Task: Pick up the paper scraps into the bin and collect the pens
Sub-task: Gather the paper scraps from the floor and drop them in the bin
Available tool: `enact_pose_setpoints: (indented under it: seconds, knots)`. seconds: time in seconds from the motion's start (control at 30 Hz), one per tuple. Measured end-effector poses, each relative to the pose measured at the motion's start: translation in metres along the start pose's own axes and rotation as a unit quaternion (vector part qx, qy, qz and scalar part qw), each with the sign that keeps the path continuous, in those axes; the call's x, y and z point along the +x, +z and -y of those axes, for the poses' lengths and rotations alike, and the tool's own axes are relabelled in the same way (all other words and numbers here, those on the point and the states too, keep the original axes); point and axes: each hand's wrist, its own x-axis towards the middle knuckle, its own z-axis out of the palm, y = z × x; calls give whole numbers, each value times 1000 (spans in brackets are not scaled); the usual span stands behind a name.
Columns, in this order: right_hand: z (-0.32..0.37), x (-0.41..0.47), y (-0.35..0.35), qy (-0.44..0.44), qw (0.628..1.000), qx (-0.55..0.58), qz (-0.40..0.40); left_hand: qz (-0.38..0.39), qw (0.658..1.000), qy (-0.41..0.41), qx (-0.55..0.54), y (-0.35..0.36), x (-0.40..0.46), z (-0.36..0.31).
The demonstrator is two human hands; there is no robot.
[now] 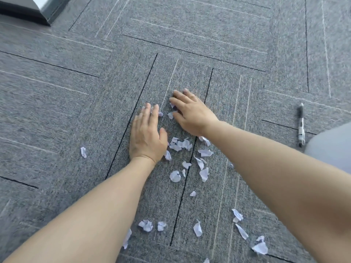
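Both hands are lying flat on the grey carpet (57, 92): I am seeing the left hand (147, 136) with fingers straight and together, the right hand (191, 114) with fingers spread wide, each pressing on paper scraps (180, 145). More scraps are lying between and nearer than the wrists, one well left of the left hand. Well right of the right hand, a pen (301, 125) is resting with its long axis running away from me, black grip end farthest. Far left, a dark baseboard (28, 14) is showing.
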Motion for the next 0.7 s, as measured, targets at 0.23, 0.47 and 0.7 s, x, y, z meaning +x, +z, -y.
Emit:
enact_pose_setpoints:
  seconds: [0.23, 0.47, 0.7]
  knots:
    - [12, -100, 10, -66, 990, 57, -109, 8, 992, 88, -90, -4, -6, 0]
    - [-4, -119, 23, 286, 941, 136, -120, 81, 965, 174, -177, -6, -36, -17]
    - [36, -160, 32, 111, 969, 180, -125, 152, 945, 235, -167, -8, -61, -21]
